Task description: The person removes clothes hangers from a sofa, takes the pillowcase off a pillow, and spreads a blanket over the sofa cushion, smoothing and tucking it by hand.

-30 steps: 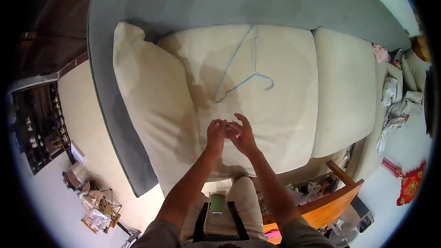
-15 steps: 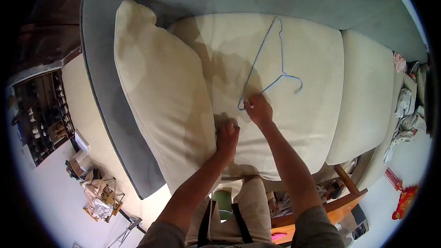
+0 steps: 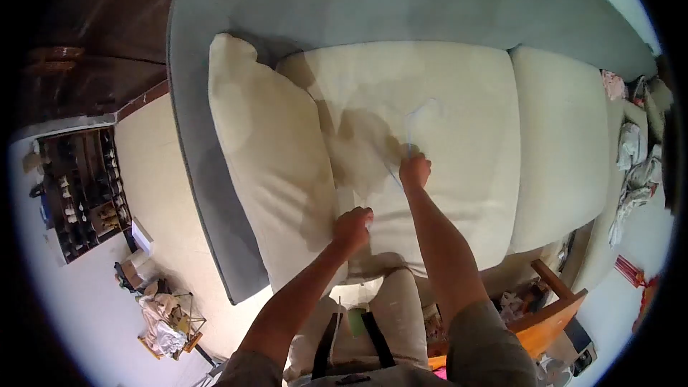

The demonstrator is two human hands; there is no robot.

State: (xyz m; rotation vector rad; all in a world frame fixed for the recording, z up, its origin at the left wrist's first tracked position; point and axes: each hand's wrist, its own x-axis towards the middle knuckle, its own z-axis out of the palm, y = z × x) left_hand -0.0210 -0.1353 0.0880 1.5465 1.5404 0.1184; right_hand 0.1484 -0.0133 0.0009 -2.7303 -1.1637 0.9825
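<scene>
My right hand [image 3: 416,171] is closed around a thin blue wire clothes hanger [image 3: 409,145] over the middle of the seat. Motion smears the hanger's wire, so only part of its outline shows; one end curves above the hand. My left hand [image 3: 353,228] is closed into a fist beside the large cream cushion [image 3: 276,165] that leans at the sofa's left end. Whether anything lies inside those fingers is hidden. Under both hands spreads the cream seat cushion [image 3: 466,122].
A grey sofa back [image 3: 401,11] runs behind the seat. On the right are crumpled clothes [image 3: 631,150] and a wooden stool [image 3: 548,319]. At far left stand a shoe rack [image 3: 79,193] and a small folding chair piled with cloth [image 3: 165,319].
The hanger has been lifted and turned by my right hand; it lay flat on the seat before. My left hand has closed more. The whole view has shifted slightly.
</scene>
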